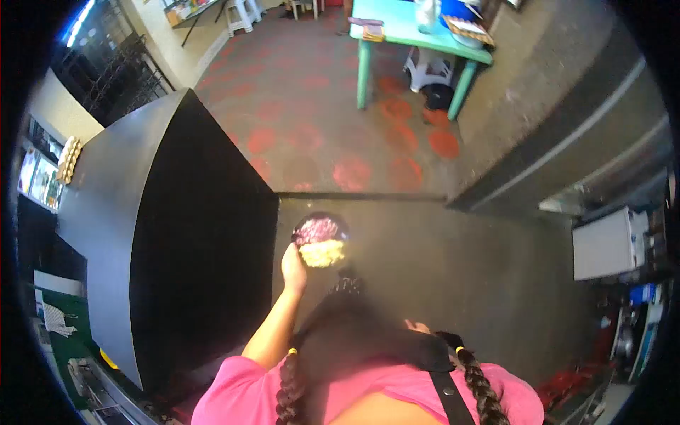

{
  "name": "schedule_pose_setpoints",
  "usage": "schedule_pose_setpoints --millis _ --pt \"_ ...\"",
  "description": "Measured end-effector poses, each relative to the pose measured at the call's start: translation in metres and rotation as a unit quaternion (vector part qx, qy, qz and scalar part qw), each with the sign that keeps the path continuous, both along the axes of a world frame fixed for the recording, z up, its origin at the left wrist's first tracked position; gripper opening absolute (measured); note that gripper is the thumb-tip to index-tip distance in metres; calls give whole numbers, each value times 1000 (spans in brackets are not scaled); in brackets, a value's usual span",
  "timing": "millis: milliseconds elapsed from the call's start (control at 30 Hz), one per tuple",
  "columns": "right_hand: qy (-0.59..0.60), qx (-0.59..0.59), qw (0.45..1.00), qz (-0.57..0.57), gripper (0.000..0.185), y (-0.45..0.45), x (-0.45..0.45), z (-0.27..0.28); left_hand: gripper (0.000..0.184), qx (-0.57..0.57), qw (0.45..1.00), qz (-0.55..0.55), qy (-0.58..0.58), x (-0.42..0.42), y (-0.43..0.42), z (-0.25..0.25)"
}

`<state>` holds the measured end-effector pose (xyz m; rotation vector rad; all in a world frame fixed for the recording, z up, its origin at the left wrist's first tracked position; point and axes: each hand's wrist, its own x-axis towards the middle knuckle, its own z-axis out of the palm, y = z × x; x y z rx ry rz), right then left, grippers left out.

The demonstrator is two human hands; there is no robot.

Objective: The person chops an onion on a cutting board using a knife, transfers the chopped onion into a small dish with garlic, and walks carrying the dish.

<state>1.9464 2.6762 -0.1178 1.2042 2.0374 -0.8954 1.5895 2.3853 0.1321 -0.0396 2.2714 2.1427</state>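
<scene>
My left hand (293,268) is closed on the near left side of a dark round bowl (343,228), held out in front of me above the floor. Inside it, chopped purple-and-white pieces (316,229), which look like onion, fill the far half. Pale yellow chopped pieces (322,253) fill the near half; their kind is unclear. Only a small part of my right hand (418,326) shows beside the black apron (368,347). Its fingers are mostly hidden, and nothing is seen in it.
A tall black counter (205,234) stands close on my left, with egg trays (69,160) at its far end. Ahead, a low floor edge (361,195) crosses to a red-spotted floor (304,106). A green table (404,32) stands at the far right. A white box-like thing (602,244) is at right.
</scene>
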Motion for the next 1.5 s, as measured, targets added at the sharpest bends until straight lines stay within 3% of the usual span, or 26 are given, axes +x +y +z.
schedule_pose_setpoints --millis 33,100,167,233,267,300,333,367,433,500,567,633,667,700,767,867,900,967,1000,1033,1100,1133,1233,1300,1400,1500 --pt "9 3 1000 6 81 9 -21 0 39 -6 1000 -15 -20 -4 -4 -10" --pt "149 259 953 -57 53 -1 -55 1 36 -3 999 49 13 -8 1 -40" --pt "243 307 916 -88 39 10 -63 -9 34 -49 998 29 -35 -4 4 -51" --pt "192 -38 981 -8 25 65 -69 -65 33 -62 996 6 -60 -9 -9 -48" --pt "310 44 950 12 30 49 -80 4 34 6 996 29 -81 -11 -1 -52" --pt "409 140 901 41 34 22 -105 120 34 68 991 36 -108 -11 8 -48" --pt "433 23 901 6 34 34 -93 73 32 27 998 6 -58 -3 15 -45" --pt "426 72 902 10 28 25 -96 110 31 -11 999 22 -31 1 25 -44" --pt "433 34 900 -48 17 7 -78 175 32 5 998 -10 -57 27 41 -5" --pt "418 92 902 57 13 -33 -107 219 45 -32 994 -51 -92 -11 -5 6" --pt "414 97 895 135 20 -10 -96 210 43 23 996 -43 -77 -5 8 -4" --pt "450 66 876 160 45 11 -106 203 40 -32 994 -56 -90 0 2 -9" --pt "285 19 947 145 67 28 -121 214 37 5 994 -45 -104 -6 8 -11" --pt "244 45 949 193 74 56 -144 185 35 43 993 -4 -107 -6 33 38" --pt "109 75 955 266 73 81 -192 202 37 51 995 27 -76 -13 48 67" --pt "144 45 922 357 63 124 -288 185 49 46 992 62 -102 -43 34 -22" --pt "160 -42 909 382 61 148 -329 180 49 53 990 69 -113 -43 45 -20" --pt "213 -57 880 421 53 194 -425 214 52 -69 978 84 -177 -114 89 68" --pt "246 -24 893 376 50 185 -454 291 58 -174 958 101 -205 -125 99 93" --pt "282 4 887 366 48 190 -493 295 58 -177 949 105 -239 -151 93 88" --pt "250 30 896 367 45 195 -559 309 57 -10 979 155 -129 -191 77 42" --pt "251 52 896 362 45 197 -584 308 55 75 979 124 -144 -209 81 83" --pt "209 103 919 317 41 208 -661 344 56 36 967 121 -221 -303 98 146" --pt "303 51 928 208 35 210 -702 339 59 -25 990 104 -89 -383 84 106" --pt "396 199 873 205 27 207 -745 318 58 38 997 -1 -73 -497 91 104" --pt "400 150 893 143 26 200 -801 328 56 -5 997 -27 -68 -613 125 121"
